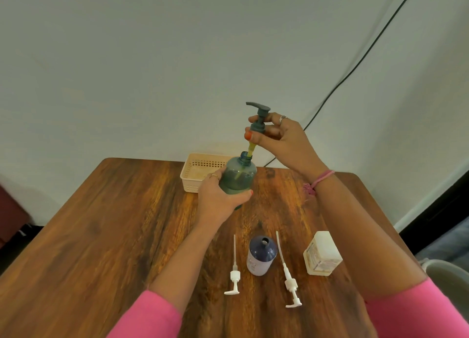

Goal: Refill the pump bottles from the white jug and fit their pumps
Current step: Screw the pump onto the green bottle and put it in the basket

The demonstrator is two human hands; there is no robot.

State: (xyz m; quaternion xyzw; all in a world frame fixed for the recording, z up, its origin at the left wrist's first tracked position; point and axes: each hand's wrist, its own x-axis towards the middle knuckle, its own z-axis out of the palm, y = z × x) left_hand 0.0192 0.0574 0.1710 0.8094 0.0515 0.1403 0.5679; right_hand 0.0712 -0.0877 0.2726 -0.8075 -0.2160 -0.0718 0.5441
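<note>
My left hand (220, 195) grips a translucent teal pump bottle (238, 175) held above the table's middle. My right hand (279, 139) pinches the collar of a grey-green pump (258, 119) above the bottle; its yellowish dip tube (250, 151) reaches down through the open neck. Nearer to me a dark blue bottle (261, 255) stands upright with no pump on it. Two white pumps lie flat on either side of it: one on its left (234, 274), one on its right (288, 274). The white jug (321, 254) stands at the right, partly behind my right forearm.
A cream perforated basket (200, 171) sits at the far edge of the wooden table (101, 223), just behind the teal bottle. A black cable (355, 71) runs down the white wall. The table's right edge lies close to the jug.
</note>
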